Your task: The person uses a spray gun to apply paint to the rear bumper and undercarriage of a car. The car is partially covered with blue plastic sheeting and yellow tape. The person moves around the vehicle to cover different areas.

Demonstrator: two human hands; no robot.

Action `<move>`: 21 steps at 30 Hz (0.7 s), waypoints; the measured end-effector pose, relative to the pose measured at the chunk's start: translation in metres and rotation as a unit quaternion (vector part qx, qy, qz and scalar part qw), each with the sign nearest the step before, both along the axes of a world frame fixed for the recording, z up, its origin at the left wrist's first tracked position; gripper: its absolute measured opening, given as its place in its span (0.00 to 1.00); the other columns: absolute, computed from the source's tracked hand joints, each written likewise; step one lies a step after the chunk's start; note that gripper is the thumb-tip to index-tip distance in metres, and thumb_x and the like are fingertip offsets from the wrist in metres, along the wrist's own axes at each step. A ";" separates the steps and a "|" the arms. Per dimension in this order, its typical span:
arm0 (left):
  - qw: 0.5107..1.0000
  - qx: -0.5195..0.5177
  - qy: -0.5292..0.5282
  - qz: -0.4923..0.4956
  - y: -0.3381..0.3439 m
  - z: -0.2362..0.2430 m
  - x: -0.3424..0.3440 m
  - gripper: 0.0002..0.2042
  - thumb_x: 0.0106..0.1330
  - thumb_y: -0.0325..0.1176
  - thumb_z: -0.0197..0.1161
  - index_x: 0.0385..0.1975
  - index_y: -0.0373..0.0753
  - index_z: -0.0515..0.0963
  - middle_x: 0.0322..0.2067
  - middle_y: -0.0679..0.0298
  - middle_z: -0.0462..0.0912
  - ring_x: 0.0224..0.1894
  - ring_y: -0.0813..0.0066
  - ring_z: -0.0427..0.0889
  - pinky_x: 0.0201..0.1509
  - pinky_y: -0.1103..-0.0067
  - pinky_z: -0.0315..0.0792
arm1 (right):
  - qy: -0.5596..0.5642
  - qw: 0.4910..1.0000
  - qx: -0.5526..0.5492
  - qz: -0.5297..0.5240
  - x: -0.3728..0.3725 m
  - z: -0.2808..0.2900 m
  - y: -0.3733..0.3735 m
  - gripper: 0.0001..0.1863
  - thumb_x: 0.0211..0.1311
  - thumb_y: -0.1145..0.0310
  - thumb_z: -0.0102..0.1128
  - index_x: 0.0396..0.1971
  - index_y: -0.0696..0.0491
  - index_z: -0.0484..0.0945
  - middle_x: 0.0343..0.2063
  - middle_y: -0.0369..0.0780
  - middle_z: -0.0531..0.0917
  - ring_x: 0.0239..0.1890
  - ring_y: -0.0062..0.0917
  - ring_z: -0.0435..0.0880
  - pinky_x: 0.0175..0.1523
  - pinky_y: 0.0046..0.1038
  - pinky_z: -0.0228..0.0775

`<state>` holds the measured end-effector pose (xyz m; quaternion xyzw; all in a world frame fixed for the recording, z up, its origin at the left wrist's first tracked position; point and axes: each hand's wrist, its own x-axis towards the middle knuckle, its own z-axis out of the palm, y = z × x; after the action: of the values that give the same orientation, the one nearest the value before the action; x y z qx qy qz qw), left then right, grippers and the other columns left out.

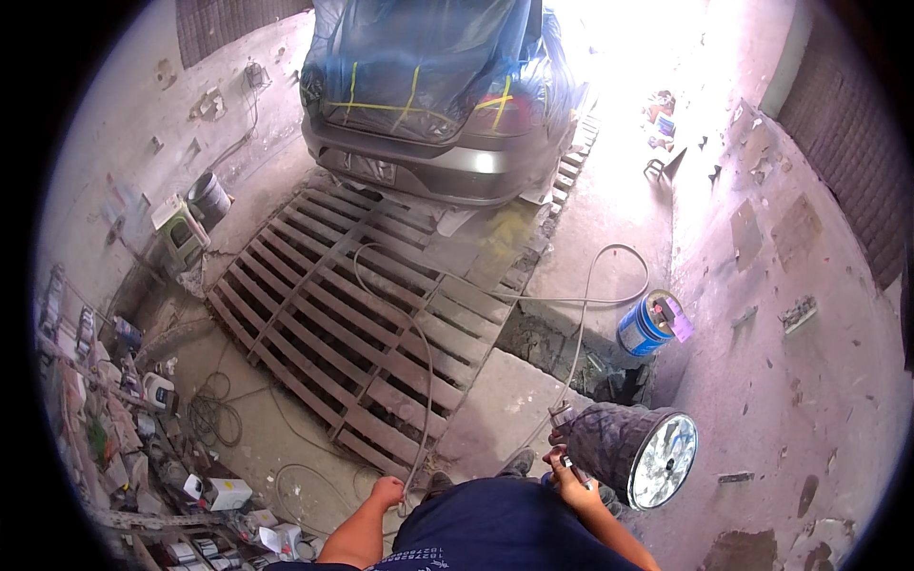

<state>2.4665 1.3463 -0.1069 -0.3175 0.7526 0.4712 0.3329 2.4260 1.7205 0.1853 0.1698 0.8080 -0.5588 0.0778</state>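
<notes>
My left hand (386,492) is closed at the lower middle, beside my dark blue shirt. A thin grey hose (426,352) runs down to its fingers, and the hand seems to grip it. Farther right, my right hand (576,487) is wrapped round the handle of what looks like a spray gun (568,462). Its outline is hard to pick out against the dark drum (609,438) behind it. Ahead stands the rear of a grey car (419,162), wrapped in blue plastic film (409,57) with yellow tape strips over the upper body.
A slatted floor grate (333,295) with open gaps lies between me and the car. Looped hose crosses the floor. A blue can (647,324) stands by the right wall, near a broken pit (609,357). Cluttered shelves (124,457) fill the lower left; a bucket (208,197) is farther back.
</notes>
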 end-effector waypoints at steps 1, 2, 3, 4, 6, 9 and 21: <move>1.000 0.002 -0.003 0.002 0.001 0.002 -0.001 0.10 0.50 0.29 0.53 0.29 0.36 0.80 0.22 0.57 0.82 0.21 0.71 0.81 0.27 0.76 0.75 | -0.006 1.000 0.001 -0.004 0.000 0.000 0.000 0.13 0.62 0.56 0.53 0.34 0.51 0.75 0.26 0.32 0.80 0.21 0.15 0.71 0.26 0.20 0.63; 1.000 -0.004 -0.001 -0.011 0.000 0.002 -0.001 0.10 0.50 0.29 0.53 0.29 0.36 0.80 0.22 0.58 0.82 0.22 0.71 0.81 0.28 0.76 0.75 | -0.011 1.000 0.000 -0.006 0.000 0.000 -0.002 0.13 0.62 0.56 0.53 0.34 0.51 0.75 0.26 0.32 0.80 0.21 0.15 0.71 0.25 0.20 0.63; 1.000 -0.009 0.000 -0.025 -0.002 0.002 -0.001 0.10 0.50 0.29 0.54 0.28 0.36 0.81 0.22 0.58 0.82 0.22 0.72 0.81 0.28 0.76 0.75 | -0.001 1.000 -0.009 -0.009 0.000 -0.001 -0.002 0.13 0.62 0.56 0.53 0.34 0.51 0.75 0.26 0.32 0.79 0.21 0.15 0.70 0.25 0.20 0.62; 0.999 -0.014 0.001 -0.038 -0.003 0.002 -0.001 0.10 0.50 0.29 0.54 0.28 0.37 0.81 0.22 0.58 0.82 0.23 0.72 0.81 0.29 0.76 0.75 | 0.005 1.000 -0.014 -0.012 0.001 -0.003 -0.002 0.13 0.62 0.56 0.52 0.33 0.51 0.75 0.25 0.32 0.79 0.20 0.15 0.70 0.25 0.20 0.62; 0.997 -0.014 0.003 -0.078 0.005 0.010 -0.005 0.09 0.49 0.30 0.55 0.28 0.37 0.81 0.22 0.59 0.82 0.23 0.72 0.81 0.30 0.77 0.75 | 0.011 1.000 -0.012 -0.023 0.003 -0.010 0.002 0.14 0.62 0.55 0.52 0.33 0.51 0.76 0.25 0.31 0.79 0.20 0.15 0.70 0.25 0.21 0.62; 0.994 -0.016 0.014 -0.108 -0.007 -0.001 -0.001 0.09 0.48 0.30 0.57 0.27 0.39 0.82 0.21 0.60 0.82 0.22 0.73 0.80 0.29 0.77 0.74 | 0.020 1.000 0.002 -0.005 0.003 -0.011 -0.003 0.15 0.63 0.54 0.51 0.32 0.51 0.76 0.23 0.31 0.77 0.20 0.15 0.70 0.25 0.21 0.61; 0.990 -0.074 0.062 -0.106 0.001 0.018 -0.006 0.09 0.49 0.32 0.55 0.26 0.43 0.82 0.23 0.59 0.82 0.26 0.70 0.81 0.34 0.75 0.74 | 0.032 0.999 0.023 0.022 0.001 0.015 -0.009 0.17 0.62 0.52 0.50 0.31 0.50 0.77 0.19 0.31 0.74 0.19 0.14 0.69 0.23 0.20 0.60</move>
<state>2.4607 1.3477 -0.0884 -0.2296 0.8341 0.3951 0.3090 2.4266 1.7111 0.2006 0.1358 0.8261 -0.5436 0.0598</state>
